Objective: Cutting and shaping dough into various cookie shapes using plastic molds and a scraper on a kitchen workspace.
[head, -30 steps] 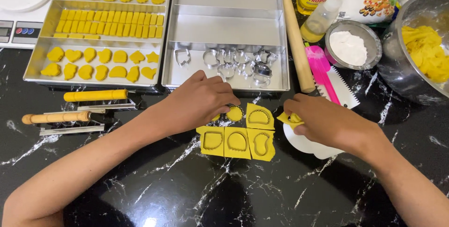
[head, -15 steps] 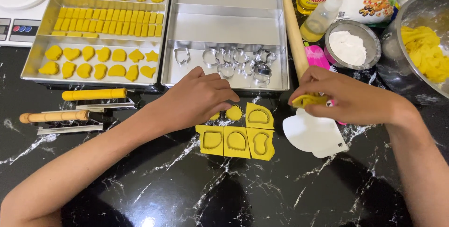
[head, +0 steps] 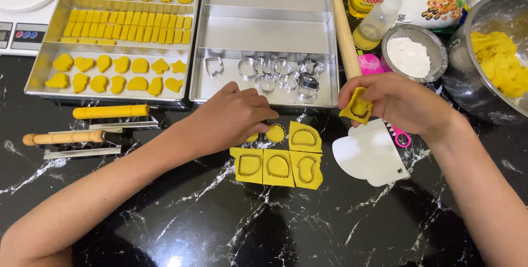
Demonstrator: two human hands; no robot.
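At the counter's left, two yellow-handled metal dough cutters (head: 93, 127) lie idle below the filled aluminium tray of yellow shaped cookies (head: 115, 74). Your left hand (head: 231, 118) rests at the counter's centre, fingers curled together over a round cutter pressed into the flat yellow dough sheet (head: 280, 157); the fingertips hide its grip. Your right hand (head: 399, 102) pinches a lifted yellow dough scrap (head: 357, 106) above the white plastic scraper (head: 368, 154). The step in hand appears to be trimming excess; next, free the cut shapes without distorting them. The steel bowl of dough (head: 489, 58) is cut off at right.

bare forearms, left hand (head: 231, 121), right hand (head: 401, 102), no sleeves
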